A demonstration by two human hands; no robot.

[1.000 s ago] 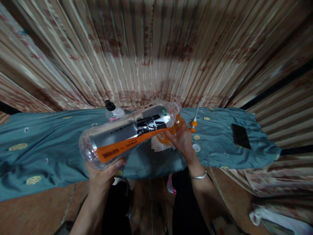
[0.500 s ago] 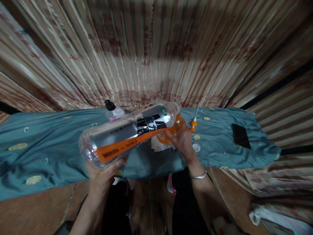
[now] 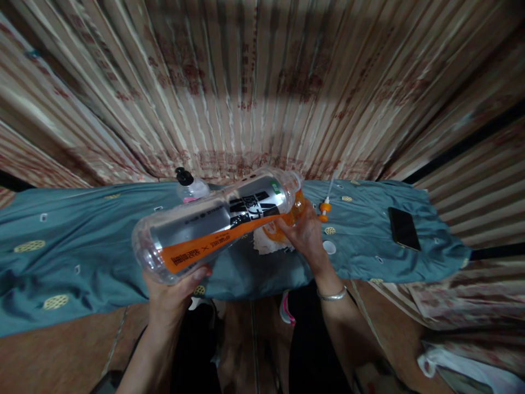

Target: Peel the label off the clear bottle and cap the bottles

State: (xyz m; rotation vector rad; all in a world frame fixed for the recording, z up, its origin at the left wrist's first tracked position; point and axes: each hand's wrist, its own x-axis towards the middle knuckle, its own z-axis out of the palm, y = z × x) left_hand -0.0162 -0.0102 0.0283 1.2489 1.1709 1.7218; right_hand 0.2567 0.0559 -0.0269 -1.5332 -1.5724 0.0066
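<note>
A large clear plastic drink bottle [image 3: 213,219] with a silver and orange label lies tilted across the middle, its uncapped neck to the right. My left hand [image 3: 174,287] is closed round its base from below. Behind the neck, my right hand [image 3: 305,230] grips an orange bottle [image 3: 298,207], mostly hidden by the hand and the clear bottle. The clear bottle's mouth sits at the top of the orange bottle; whether they touch I cannot tell. Under the orange bottle lies a crumpled white tissue [image 3: 266,244]. An orange pump head [image 3: 325,208] with a clear tube lies to the right.
A green patterned cloth [image 3: 94,235] covers the narrow table. At the back left stands a pump bottle [image 3: 192,189] with a black top. A white cap [image 3: 328,247] and a black phone [image 3: 404,228] lie on the right. Pleated curtains [image 3: 254,82] hang close behind.
Almost nothing differs. Both hands and both bottles hold nearly the same position and tilt.
</note>
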